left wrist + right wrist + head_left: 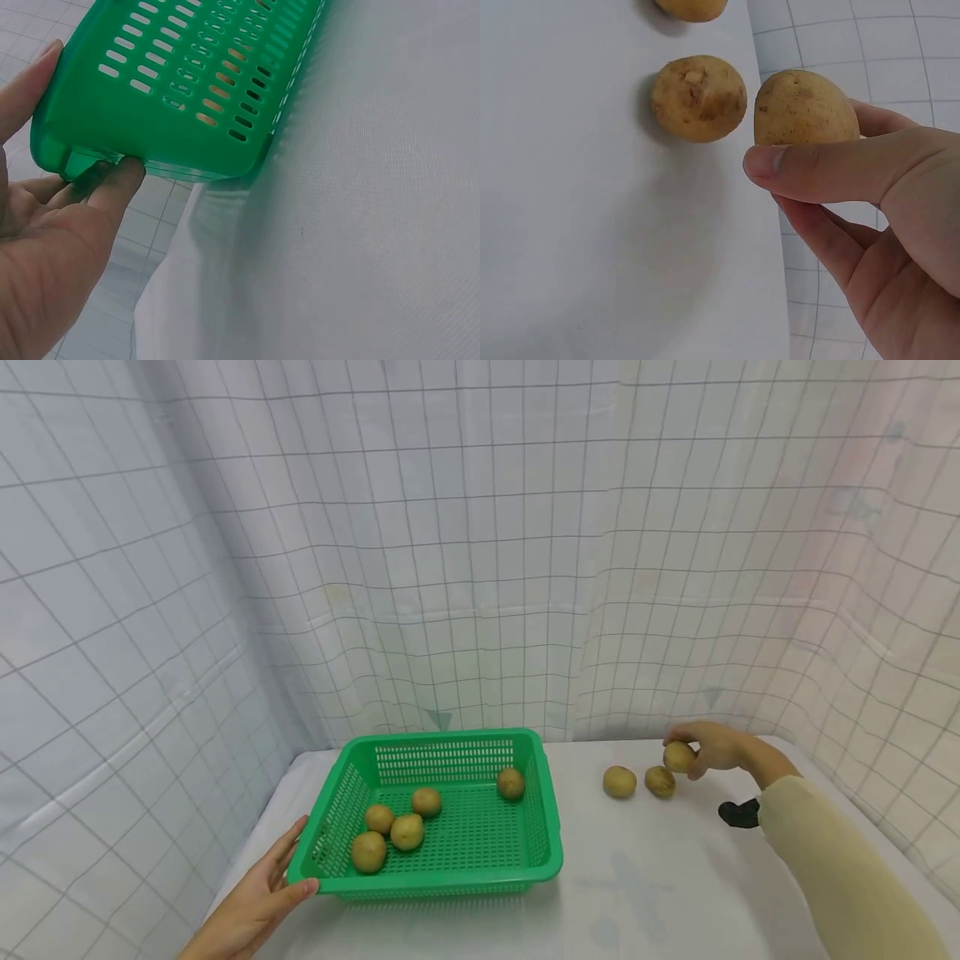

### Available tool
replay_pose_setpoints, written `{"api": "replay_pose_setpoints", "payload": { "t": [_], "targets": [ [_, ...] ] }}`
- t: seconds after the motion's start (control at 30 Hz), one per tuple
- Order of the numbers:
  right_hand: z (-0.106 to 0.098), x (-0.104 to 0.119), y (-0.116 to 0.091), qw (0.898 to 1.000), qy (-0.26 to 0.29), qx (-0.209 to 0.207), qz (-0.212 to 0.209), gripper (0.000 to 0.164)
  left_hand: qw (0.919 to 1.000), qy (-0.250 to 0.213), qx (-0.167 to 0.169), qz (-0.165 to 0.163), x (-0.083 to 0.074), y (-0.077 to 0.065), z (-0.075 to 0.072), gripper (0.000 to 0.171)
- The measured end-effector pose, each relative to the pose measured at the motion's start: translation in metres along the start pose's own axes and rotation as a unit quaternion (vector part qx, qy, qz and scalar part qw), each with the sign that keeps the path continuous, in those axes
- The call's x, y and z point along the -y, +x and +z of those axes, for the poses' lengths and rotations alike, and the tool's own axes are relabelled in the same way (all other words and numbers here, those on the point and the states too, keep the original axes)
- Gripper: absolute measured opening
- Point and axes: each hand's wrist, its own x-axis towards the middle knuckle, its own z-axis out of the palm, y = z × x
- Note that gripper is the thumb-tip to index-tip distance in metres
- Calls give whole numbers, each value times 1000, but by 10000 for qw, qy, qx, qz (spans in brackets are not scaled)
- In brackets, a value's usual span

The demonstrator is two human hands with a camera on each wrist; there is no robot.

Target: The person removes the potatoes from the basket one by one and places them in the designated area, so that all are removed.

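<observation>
In the head view my right hand (712,747) is at the far right of the table, a potato (679,757) pinched between thumb and fingers. The right wrist view shows the thumb across the near side of that potato (802,109). A blemished potato (660,782) lies just left of it, with a smoother potato (619,782) beyond. My left hand (262,889) grips the front left corner of a green plastic basket (442,884). Up close, the thumb is at the rim and fingertips (124,176) reach under it. Inside sit several potatoes (407,832), mostly grouped left.
A lone potato (511,783) sits at the basket's right side. The table (630,877) has a white cover, and checked white curtains (480,543) hang at the back and both sides. Near my right sleeve (832,860) a small black object (738,814) shows.
</observation>
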Motion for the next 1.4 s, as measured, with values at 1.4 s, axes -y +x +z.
{"api": "replay_pose_setpoints", "payload": {
  "t": [1.4],
  "targets": [
    [17,-42,-10,9985,-292,394,262,77,9993,-363,70,-80,-2,-1,-1,88]
  ]
}}
